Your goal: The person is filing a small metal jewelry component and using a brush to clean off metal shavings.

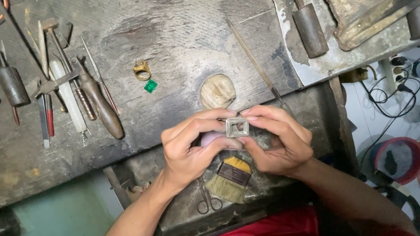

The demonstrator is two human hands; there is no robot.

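Note:
Both my hands meet over the bench's front edge. Between the fingertips of my left hand [192,148] and my right hand [278,138] sits a small square silvery metal frame [237,126]. A pale pinkish object [211,137] shows inside my left palm; what it is I cannot tell. Up on the worn wooden bench [169,25] lie a gold ring [142,70] and, just below it, a small green cut stone [150,86]. A rounded wooden peg [217,91] juts out right behind my fingers.
Files, gravers and wooden-handled tools [101,100] lie in a cluster at the bench's left. A thin rod [257,62] slants across the middle. In the tray below my hands rest a flat brush [229,180] and small scissors [208,200]. Cables and a power strip [398,75] sit right.

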